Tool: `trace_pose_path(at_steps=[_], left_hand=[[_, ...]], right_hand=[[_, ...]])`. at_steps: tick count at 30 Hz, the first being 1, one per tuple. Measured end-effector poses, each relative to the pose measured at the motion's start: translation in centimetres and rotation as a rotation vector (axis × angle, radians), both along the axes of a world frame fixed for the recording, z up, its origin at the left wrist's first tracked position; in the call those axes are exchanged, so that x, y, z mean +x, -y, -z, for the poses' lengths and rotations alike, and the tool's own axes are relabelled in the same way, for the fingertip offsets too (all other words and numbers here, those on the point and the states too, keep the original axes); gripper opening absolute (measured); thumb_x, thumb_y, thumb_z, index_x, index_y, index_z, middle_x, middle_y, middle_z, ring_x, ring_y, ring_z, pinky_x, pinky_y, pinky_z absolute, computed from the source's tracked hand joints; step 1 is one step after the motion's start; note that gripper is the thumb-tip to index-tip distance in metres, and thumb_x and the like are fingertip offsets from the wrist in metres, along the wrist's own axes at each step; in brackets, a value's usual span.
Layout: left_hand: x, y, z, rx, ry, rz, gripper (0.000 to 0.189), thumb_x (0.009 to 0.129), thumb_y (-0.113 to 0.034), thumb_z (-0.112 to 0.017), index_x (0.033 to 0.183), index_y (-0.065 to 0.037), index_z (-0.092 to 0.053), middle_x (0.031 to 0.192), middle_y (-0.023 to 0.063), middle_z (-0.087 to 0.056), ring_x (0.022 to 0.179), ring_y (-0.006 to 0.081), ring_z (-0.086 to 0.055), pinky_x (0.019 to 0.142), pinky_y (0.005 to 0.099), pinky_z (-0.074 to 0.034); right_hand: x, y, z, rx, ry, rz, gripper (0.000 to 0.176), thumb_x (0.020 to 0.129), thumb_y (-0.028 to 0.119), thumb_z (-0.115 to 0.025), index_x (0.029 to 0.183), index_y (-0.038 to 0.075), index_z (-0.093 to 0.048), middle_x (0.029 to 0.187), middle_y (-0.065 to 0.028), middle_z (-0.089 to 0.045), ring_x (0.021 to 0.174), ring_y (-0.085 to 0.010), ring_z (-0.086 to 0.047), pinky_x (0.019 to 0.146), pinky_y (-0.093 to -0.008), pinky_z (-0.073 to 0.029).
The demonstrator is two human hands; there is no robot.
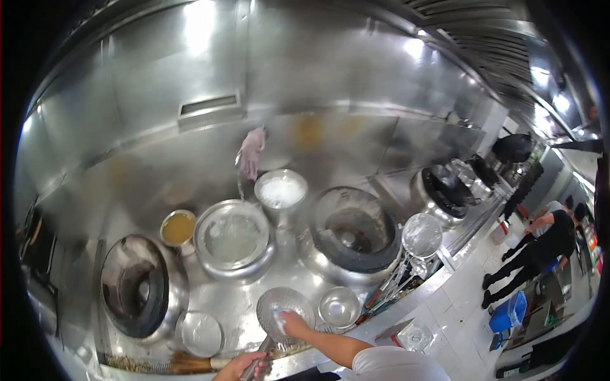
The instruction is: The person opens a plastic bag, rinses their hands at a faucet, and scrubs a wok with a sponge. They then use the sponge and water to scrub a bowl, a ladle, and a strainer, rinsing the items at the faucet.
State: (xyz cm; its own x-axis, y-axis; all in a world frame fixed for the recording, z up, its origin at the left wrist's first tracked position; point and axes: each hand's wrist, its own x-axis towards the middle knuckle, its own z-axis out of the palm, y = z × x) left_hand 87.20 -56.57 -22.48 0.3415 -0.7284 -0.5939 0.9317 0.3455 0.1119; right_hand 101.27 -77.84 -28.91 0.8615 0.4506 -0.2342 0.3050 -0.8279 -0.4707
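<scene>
A perforated metal strainer [270, 305] lies near the front edge of the steel counter. My left hand [244, 366] is closed around its handle at the bottom of the view. Inside the strainer's bowl, my right hand [293, 324] presses a small whitish-blue cloth [279, 314] with its fingers together. Right of the strainer stands an empty metal bowl [339, 307]. A round metal pan [201, 333] sits to the left, beside a bamboo brush [190, 363].
Two wok burners [135, 286] [356, 230] flank a large pot of cloudy water [232, 236]. Behind are a bowl of yellow liquid [178, 228] and a bowl of white stuff [280, 190]. Ladles [394, 279] lie at right. People [546, 244] stand beyond, near a blue bin [508, 312].
</scene>
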Motion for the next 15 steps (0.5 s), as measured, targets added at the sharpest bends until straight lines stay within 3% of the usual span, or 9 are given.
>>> trace_pose_path(at_steps=[1,2,4,5,6,7,10,13,15], left_hand=[[-0.4,-0.1,0.3,-0.028,-0.049,-0.017,0.021,0.090,-0.025,-0.052,0.103,-0.009,-0.054,0.063,0.0003,-0.050,0.047,0.0096,-0.047,0.040,0.0240,-0.039],[-0.9,-0.2,-1.0,0.131,0.041,-0.007,0.029,0.093,-0.029,-0.047,0.115,-0.011,-0.051,0.063,-0.0015,-0.048,0.048,0.0080,-0.043,0.041,0.0209,-0.035],[-2.0,0.0,0.8,0.179,0.122,-0.046,0.034,0.093,-0.033,-0.047,0.117,-0.009,-0.052,0.059,-0.0037,-0.048,0.046,0.0064,-0.045,0.041,0.0204,-0.036],[-2.3,0.3,0.1,0.212,0.095,-0.028,0.034,0.092,-0.035,-0.048,0.115,-0.009,-0.054,0.060,-0.0029,-0.048,0.045,0.0056,-0.045,0.040,0.0185,-0.037],[-2.1,1.1,-3.1,0.363,0.104,-0.010,0.033,0.092,-0.035,-0.048,0.112,-0.010,-0.055,0.059,-0.0023,-0.047,0.043,0.0050,-0.043,0.037,0.0170,-0.036],[-1.5,1.2,-4.1,0.311,-0.058,-0.029,0.032,0.092,-0.034,-0.048,0.113,-0.010,-0.055,0.059,-0.0021,-0.046,0.042,0.0048,-0.040,0.035,0.0169,-0.034],[-0.7,1.1,-4.2,0.144,-0.104,-0.068,0.030,0.092,-0.034,-0.048,0.110,-0.011,-0.054,0.057,-0.0030,-0.043,0.040,0.0045,-0.038,0.033,0.0190,-0.033],[-0.5,0.2,-5.1,0.302,-0.028,0.033,0.029,0.093,-0.034,-0.047,0.107,-0.011,-0.054,0.056,-0.0033,-0.042,0.039,0.0051,-0.038,0.033,0.0207,-0.033],[-1.2,0.1,-4.9,0.293,-0.036,0.017,0.029,0.093,-0.034,-0.047,0.107,-0.011,-0.054,0.056,-0.0033,-0.042,0.039,0.0053,-0.038,0.033,0.0211,-0.033]], right_hand=[[-0.6,-1.9,1.9,0.281,0.005,-0.049,0.045,0.071,0.004,-0.055,0.115,0.013,-0.056,0.111,-0.0184,-0.056,0.108,-0.0346,-0.051,0.095,-0.0419,-0.039],[-2.1,-2.9,4.4,0.561,-0.019,-0.088,0.042,0.070,0.003,-0.056,0.111,0.011,-0.059,0.111,-0.0172,-0.058,0.108,-0.0332,-0.052,0.096,-0.0425,-0.038],[-0.7,-1.3,1.8,0.208,0.085,-0.303,0.040,0.071,0.005,-0.054,0.111,0.009,-0.059,0.113,-0.0188,-0.056,0.110,-0.0344,-0.050,0.098,-0.0432,-0.037],[0.8,-0.2,6.2,0.113,0.164,-0.320,0.036,0.072,0.007,-0.054,0.108,0.006,-0.060,0.108,-0.0212,-0.057,0.106,-0.0354,-0.051,0.096,-0.0431,-0.038],[2.2,1.1,5.7,0.157,0.509,-0.341,0.031,0.074,0.008,-0.055,0.104,0.004,-0.059,0.099,-0.0232,-0.056,0.098,-0.0366,-0.053,0.090,-0.0446,-0.040],[5.0,0.3,4.5,0.237,0.290,-0.139,0.031,0.074,0.009,-0.055,0.105,0.003,-0.057,0.094,-0.0227,-0.055,0.091,-0.0377,-0.053,0.084,-0.0462,-0.041],[3.8,-4.8,3.2,0.418,0.290,0.063,0.036,0.071,0.005,-0.058,0.107,0.006,-0.056,0.095,-0.0203,-0.055,0.091,-0.0382,-0.052,0.081,-0.0461,-0.042],[0.7,-7.6,2.0,0.583,-0.067,-0.218,0.043,0.071,0.001,-0.056,0.112,0.014,-0.054,0.098,-0.0199,-0.055,0.096,-0.0383,-0.052,0.084,-0.0451,-0.042],[4.0,-5.6,2.4,0.389,0.048,-0.215,0.042,0.071,0.002,-0.055,0.112,0.013,-0.055,0.099,-0.0198,-0.055,0.097,-0.0379,-0.052,0.086,-0.0443,-0.042]])
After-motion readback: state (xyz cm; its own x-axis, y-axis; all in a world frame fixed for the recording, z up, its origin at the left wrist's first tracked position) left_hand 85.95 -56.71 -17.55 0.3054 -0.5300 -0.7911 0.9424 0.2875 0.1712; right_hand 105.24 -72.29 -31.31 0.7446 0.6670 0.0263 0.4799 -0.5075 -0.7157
